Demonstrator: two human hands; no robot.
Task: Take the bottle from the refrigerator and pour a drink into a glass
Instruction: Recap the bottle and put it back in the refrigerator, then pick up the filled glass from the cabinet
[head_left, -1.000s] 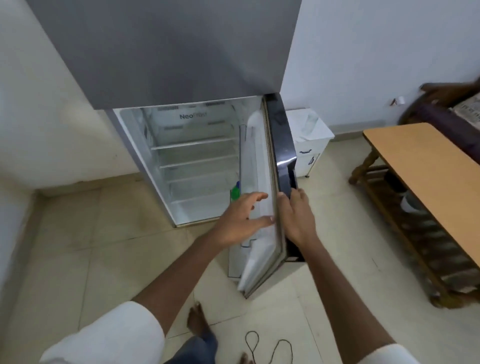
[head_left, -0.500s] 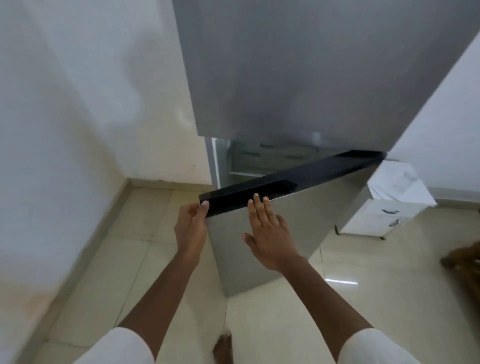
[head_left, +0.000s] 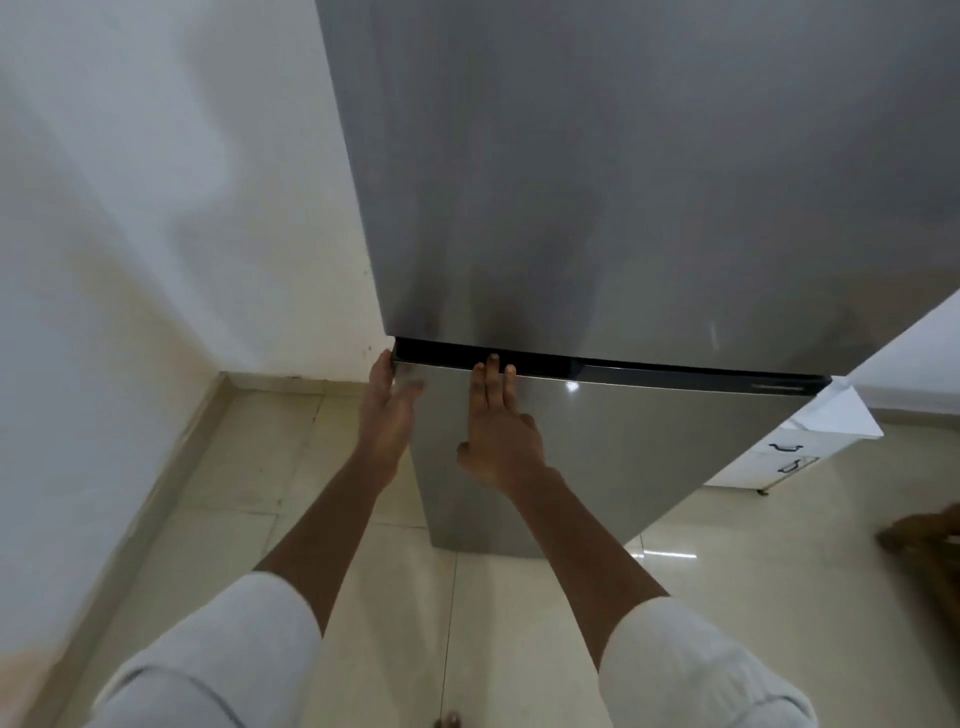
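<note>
The bottle is not in view, presumably behind the refrigerator's lower door (head_left: 597, 447). Left hand (head_left: 387, 415) curls on the door corner at 9 o'clock; right hand (head_left: 501, 431) lies flat, grip wide, holding nothing. Fingertips near the seam risk pinching.

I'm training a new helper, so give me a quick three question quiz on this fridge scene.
1. True or false: the lower fridge door stands wide open.
2. Which hand lies flat on the door front: A) left hand B) right hand?
3. What white thing stands right of the fridge?

Key: 1. False, it looks shut. 2. B; the left grips the door's left edge. 3. A small white cabinet.
</note>
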